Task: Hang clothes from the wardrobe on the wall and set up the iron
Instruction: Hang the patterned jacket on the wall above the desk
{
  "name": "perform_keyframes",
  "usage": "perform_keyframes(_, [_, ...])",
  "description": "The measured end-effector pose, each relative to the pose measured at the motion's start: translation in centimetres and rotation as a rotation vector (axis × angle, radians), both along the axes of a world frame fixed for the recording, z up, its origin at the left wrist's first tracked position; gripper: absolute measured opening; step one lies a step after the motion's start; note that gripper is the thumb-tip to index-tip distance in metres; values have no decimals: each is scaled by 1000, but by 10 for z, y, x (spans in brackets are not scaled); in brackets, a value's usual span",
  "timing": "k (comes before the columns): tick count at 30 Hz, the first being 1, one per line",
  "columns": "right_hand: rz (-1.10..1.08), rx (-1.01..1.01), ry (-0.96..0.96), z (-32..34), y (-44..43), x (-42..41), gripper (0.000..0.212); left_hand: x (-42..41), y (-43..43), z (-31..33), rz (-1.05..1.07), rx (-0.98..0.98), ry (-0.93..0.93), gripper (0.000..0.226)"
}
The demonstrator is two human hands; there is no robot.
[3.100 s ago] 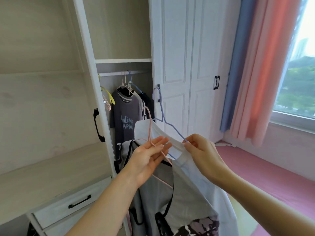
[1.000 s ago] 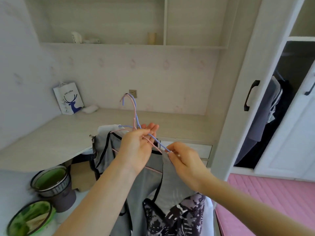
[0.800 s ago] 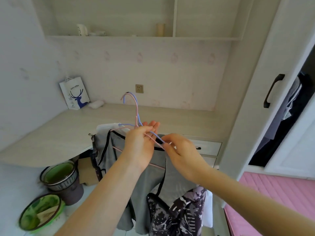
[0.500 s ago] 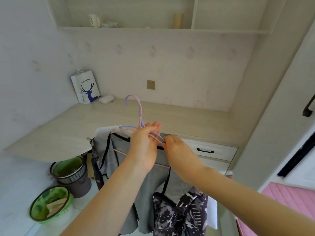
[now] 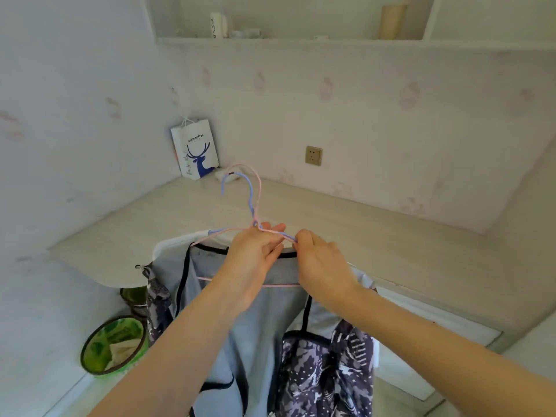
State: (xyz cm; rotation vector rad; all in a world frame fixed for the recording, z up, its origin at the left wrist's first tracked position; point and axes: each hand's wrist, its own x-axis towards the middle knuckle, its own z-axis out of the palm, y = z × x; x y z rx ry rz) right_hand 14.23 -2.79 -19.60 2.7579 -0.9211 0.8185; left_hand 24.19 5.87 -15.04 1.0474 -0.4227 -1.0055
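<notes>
The left hand [image 5: 249, 261] grips the hangers [image 5: 254, 210] at their necks. The right hand [image 5: 323, 267], at its 3 o'clock, pinches one hanger arm. The garments [image 5: 216, 296] hang at 6 o'clock.

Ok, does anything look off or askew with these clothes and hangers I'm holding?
Nothing damaged or spilled. The pink hanger and blue hanger are stacked, hooks nested, held by the left hand while the right hand pinches the blue wire. The patterned garment hangs bunched and lopsided against the grey garment.
</notes>
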Motion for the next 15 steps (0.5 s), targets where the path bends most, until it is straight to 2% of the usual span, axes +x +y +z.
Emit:
perform_keyframes(2, [29,4,-39,0,-20,11,49,11,-7,1,-23,21,-115,14])
perform_keyframes(6, [114,29,-61,-2,-52,37,39,42,-12,-2,0,80,-269,16])
perform_keyframes(8, [156,39,-79,0,-65,49,29,60,-12,-1,74,97,-303,21])
perform_keyframes(10, [199,55,-114,3,-77,59,19,80,-9,-2,219,103,-418,16])
perform_keyframes(13, [229,80,-133,11,-94,74,17,118,-2,-14,524,157,-817,13])
perform_keyframes(15, [243,118,-102,17,-103,85,19,150,0,-24,612,242,-1163,20])
